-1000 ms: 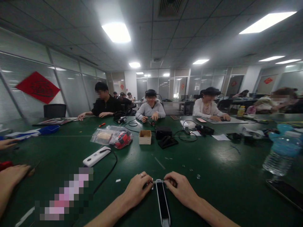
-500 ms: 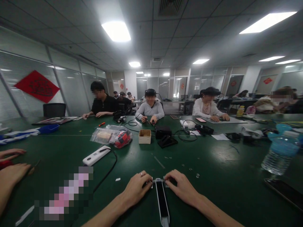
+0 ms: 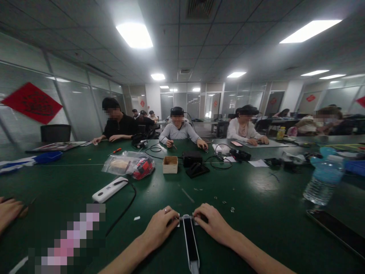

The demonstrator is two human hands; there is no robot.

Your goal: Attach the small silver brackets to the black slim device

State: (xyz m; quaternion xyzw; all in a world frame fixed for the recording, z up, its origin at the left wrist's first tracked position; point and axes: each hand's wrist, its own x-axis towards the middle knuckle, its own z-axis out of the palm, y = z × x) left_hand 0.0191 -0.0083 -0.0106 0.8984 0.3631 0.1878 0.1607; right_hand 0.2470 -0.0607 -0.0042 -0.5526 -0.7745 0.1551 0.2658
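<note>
A long narrow bar (image 3: 190, 239) with a black face and pale rim lies on the green table, pointing toward me. At its far end sit small pale metal pieces, one on each side. My left hand (image 3: 162, 224) is closed in a pinch on the left piece, a ring on one finger. On the opposite side, the fingers of my right hand (image 3: 212, 222) pinch the right piece. My fingertips partly hide both pieces, so their exact shape is unclear.
Small metal rings (image 3: 232, 209) lie beyond my right hand. A white power strip (image 3: 110, 190) with a black cable is to the left. Farther out are a plastic bag (image 3: 128, 164), an open box (image 3: 170, 165), a water bottle (image 3: 325, 180) and a phone (image 3: 336, 230). Co-workers sit around.
The view has turned slightly right, so everything sits farther left. My hands keep their pinch at the bar's far end. Across the table, a person's hand has moved toward the right.
</note>
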